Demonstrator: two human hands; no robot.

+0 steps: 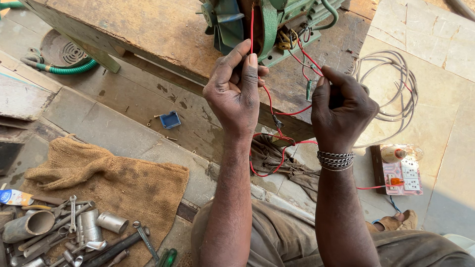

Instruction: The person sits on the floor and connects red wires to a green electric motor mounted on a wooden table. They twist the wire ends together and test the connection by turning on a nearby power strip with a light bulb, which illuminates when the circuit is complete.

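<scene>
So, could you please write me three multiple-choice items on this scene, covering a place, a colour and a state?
1. Where do the spanners lie?
A. On the burlap cloth
B. On the wooden bench
C. On the socket board

2. What colour is the wire running between both hands?
A. Blue
B. Red
C. Yellow

3. How does the left hand hold the wire?
A. Open palm beneath it
B. Pinched in the fingers
C. Not touching it

Answers:
1 A, they rest on the burlap's lower edge.
2 B, it shows red from the green motor down.
3 B, the thumb and fingers close on it.
</scene>
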